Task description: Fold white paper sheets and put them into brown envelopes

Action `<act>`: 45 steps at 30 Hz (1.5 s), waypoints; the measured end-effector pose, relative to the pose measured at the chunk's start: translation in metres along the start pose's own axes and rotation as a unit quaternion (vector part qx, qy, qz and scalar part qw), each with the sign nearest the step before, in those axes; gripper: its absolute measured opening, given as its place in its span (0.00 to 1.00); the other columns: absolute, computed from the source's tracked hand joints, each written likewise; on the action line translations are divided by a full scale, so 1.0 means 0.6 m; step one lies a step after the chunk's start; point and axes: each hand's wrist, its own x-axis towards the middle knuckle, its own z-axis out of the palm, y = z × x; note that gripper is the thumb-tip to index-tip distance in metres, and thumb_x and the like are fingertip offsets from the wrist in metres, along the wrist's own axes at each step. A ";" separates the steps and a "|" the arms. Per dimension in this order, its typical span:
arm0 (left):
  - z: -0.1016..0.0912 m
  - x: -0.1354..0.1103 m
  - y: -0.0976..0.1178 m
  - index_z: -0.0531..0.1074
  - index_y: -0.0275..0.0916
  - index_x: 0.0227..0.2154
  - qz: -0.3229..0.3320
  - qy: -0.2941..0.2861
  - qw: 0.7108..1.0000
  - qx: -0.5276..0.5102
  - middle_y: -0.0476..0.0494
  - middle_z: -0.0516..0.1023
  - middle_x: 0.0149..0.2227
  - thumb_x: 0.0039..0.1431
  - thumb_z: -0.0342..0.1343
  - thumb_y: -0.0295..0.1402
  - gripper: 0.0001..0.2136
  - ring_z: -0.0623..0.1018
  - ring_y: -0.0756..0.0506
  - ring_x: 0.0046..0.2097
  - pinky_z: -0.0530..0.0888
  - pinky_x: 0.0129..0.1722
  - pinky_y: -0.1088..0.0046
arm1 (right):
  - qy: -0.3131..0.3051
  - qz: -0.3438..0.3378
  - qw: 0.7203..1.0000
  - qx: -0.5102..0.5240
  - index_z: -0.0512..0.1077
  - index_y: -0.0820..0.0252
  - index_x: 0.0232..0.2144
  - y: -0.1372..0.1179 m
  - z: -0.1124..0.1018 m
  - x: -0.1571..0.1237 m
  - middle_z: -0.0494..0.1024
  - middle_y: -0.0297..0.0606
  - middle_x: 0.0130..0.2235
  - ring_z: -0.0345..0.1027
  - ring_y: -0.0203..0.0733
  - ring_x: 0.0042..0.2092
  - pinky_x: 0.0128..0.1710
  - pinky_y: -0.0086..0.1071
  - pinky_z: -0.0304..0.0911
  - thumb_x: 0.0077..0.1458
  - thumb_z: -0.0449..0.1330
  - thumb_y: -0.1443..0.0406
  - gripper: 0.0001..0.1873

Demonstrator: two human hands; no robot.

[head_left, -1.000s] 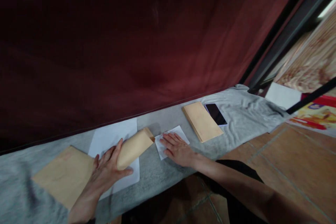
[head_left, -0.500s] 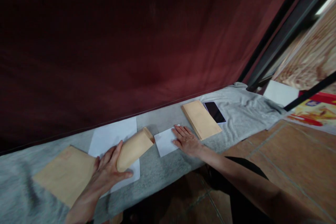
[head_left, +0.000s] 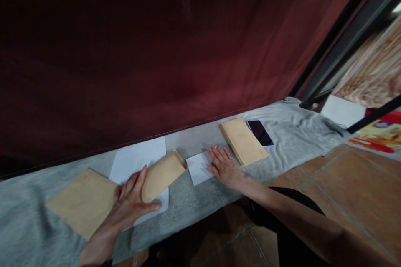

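Observation:
My left hand (head_left: 133,197) is curved around the near left end of a brown envelope (head_left: 163,175), thumb on one side and fingers on the other. The envelope's mouth gapes a little at its right end. Beneath it lies a sheet of white paper (head_left: 138,153). My right hand (head_left: 226,167) rests flat, fingers stretched out, on a smaller white paper (head_left: 198,169), covering its right part. That paper's left edge is close to the envelope's mouth. Left of my left hand, another brown envelope (head_left: 83,202) lies flat, partly hidden by my wrist.
To the right, a stack of brown envelopes (head_left: 244,141) lies beside a dark-screened phone (head_left: 260,132). A grey cloth (head_left: 303,139) covers the narrow surface, with a dark red panel (head_left: 188,71) behind it. Black bars and a white box (head_left: 343,110) stand at the right, above the tiled floor (head_left: 360,187).
The whole view has shifted slightly, so things appear a little farther right. Both hands keep their places on the envelope and the small paper.

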 end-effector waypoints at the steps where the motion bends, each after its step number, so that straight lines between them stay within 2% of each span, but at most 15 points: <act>1: 0.003 0.001 -0.002 0.31 0.42 0.72 0.003 0.000 1.000 0.002 0.32 0.52 0.71 0.46 0.59 0.50 0.56 0.54 0.30 0.71 0.45 0.69 0.45 | -0.006 -0.017 1.000 0.003 0.53 0.61 0.71 -0.007 0.000 0.000 0.48 0.45 0.73 0.42 0.51 0.73 0.71 0.51 0.38 0.72 0.46 0.53 0.32; 7: 0.008 0.001 -0.013 0.33 0.42 0.72 0.004 0.004 1.000 0.003 0.32 0.50 0.72 0.46 0.61 0.48 0.56 0.53 0.29 0.72 0.46 0.68 0.43 | -0.025 -0.048 0.998 0.014 0.56 0.57 0.70 -0.026 0.013 -0.008 0.52 0.46 0.72 0.45 0.50 0.72 0.71 0.50 0.41 0.71 0.49 0.52 0.31; 10: -0.006 -0.003 0.002 0.36 0.45 0.72 0.031 0.046 0.998 0.006 0.33 0.48 0.73 0.49 0.61 0.50 0.53 0.50 0.29 0.73 0.46 0.68 0.40 | -0.021 -0.049 0.998 0.013 0.55 0.56 0.70 -0.023 0.017 -0.010 0.51 0.46 0.72 0.45 0.49 0.72 0.71 0.50 0.41 0.71 0.50 0.53 0.31; 13: -0.010 -0.012 0.059 0.39 0.46 0.72 0.142 0.136 0.981 0.001 0.37 0.51 0.73 0.57 0.57 0.52 0.46 0.51 0.32 0.73 0.47 0.70 0.43 | -0.021 -0.050 0.998 0.014 0.54 0.56 0.70 -0.020 0.018 -0.010 0.51 0.45 0.72 0.44 0.48 0.72 0.71 0.50 0.41 0.71 0.50 0.53 0.31; 15: 0.005 -0.020 0.118 0.38 0.45 0.72 0.231 0.127 0.964 -0.024 0.37 0.53 0.73 0.62 0.53 0.51 0.43 0.54 0.35 0.72 0.57 0.69 0.49 | -0.023 -0.053 0.998 0.017 0.54 0.56 0.70 -0.020 0.018 -0.009 0.51 0.46 0.72 0.44 0.48 0.72 0.71 0.49 0.40 0.71 0.50 0.52 0.31; 17: 0.034 -0.030 0.180 0.37 0.43 0.72 0.292 0.093 0.951 -0.034 0.36 0.55 0.72 0.63 0.53 0.52 0.43 0.56 0.37 0.72 0.63 0.67 0.53 | -0.027 -0.057 0.998 0.019 0.54 0.57 0.70 -0.020 0.017 -0.009 0.51 0.46 0.72 0.44 0.48 0.73 0.71 0.49 0.40 0.71 0.49 0.53 0.31; 19: 0.069 -0.037 0.228 0.37 0.42 0.72 0.314 0.082 0.945 -0.032 0.33 0.54 0.72 0.64 0.53 0.51 0.42 0.56 0.37 0.72 0.64 0.67 0.52 | -0.031 -0.059 0.998 0.020 0.55 0.57 0.70 -0.020 0.017 -0.009 0.51 0.46 0.72 0.43 0.48 0.73 0.71 0.49 0.40 0.72 0.47 0.54 0.30; 22: 0.117 -0.041 0.261 0.35 0.37 0.72 0.294 0.107 0.949 -0.031 0.26 0.54 0.71 0.66 0.51 0.49 0.42 0.56 0.35 0.71 0.65 0.66 0.49 | -0.032 -0.055 0.998 0.019 0.54 0.58 0.70 -0.019 0.016 -0.009 0.51 0.46 0.72 0.43 0.47 0.73 0.71 0.48 0.40 0.72 0.46 0.55 0.30; 24: 0.137 -0.041 0.264 0.36 0.35 0.72 0.280 0.128 0.951 -0.028 0.23 0.53 0.71 0.65 0.51 0.50 0.43 0.55 0.34 0.72 0.65 0.66 0.48 | -0.031 -0.042 0.999 0.016 0.54 0.59 0.70 -0.016 0.016 -0.008 0.50 0.46 0.72 0.44 0.48 0.73 0.71 0.48 0.41 0.72 0.47 0.54 0.30; 27: 0.151 -0.045 0.262 0.36 0.33 0.72 0.258 0.160 0.952 -0.024 0.22 0.52 0.71 0.65 0.52 0.49 0.43 0.54 0.33 0.72 0.65 0.66 0.47 | -0.031 -0.014 0.999 0.006 0.54 0.60 0.70 -0.008 0.014 -0.008 0.50 0.47 0.72 0.45 0.50 0.72 0.71 0.48 0.41 0.71 0.48 0.54 0.31; 34: 0.154 -0.061 0.261 0.38 0.30 0.71 0.225 0.193 0.955 0.017 0.22 0.54 0.70 0.66 0.50 0.49 0.42 0.58 0.33 0.71 0.67 0.65 0.49 | -0.024 0.038 0.999 -0.026 0.52 0.66 0.71 0.020 0.009 -0.013 0.51 0.47 0.72 0.46 0.51 0.72 0.70 0.48 0.44 0.70 0.49 0.53 0.35; 39: 0.158 -0.070 0.250 0.43 0.29 0.71 0.207 0.189 0.959 0.047 0.24 0.56 0.70 0.66 0.49 0.50 0.40 0.59 0.34 0.70 0.68 0.64 0.52 | 0.014 0.052 0.998 -0.046 0.53 0.71 0.70 0.029 0.012 -0.027 0.53 0.51 0.71 0.47 0.54 0.72 0.70 0.49 0.47 0.70 0.49 0.55 0.35; 42: 0.159 -0.071 0.251 0.49 0.27 0.69 0.199 0.190 0.959 0.063 0.24 0.57 0.70 0.65 0.51 0.51 0.40 0.60 0.34 0.70 0.68 0.64 0.52 | 0.036 0.042 0.998 -0.041 0.54 0.73 0.69 0.021 0.006 -0.027 0.52 0.53 0.71 0.45 0.55 0.72 0.70 0.50 0.47 0.70 0.49 0.58 0.33; 45: 0.155 -0.066 0.264 0.56 0.23 0.66 0.188 0.197 0.959 0.076 0.21 0.60 0.68 0.63 0.52 0.52 0.40 0.62 0.31 0.69 0.66 0.65 0.51 | 0.016 -0.017 1.000 -0.005 0.55 0.67 0.69 0.002 -0.004 -0.014 0.52 0.48 0.72 0.44 0.51 0.72 0.70 0.50 0.48 0.70 0.48 0.60 0.30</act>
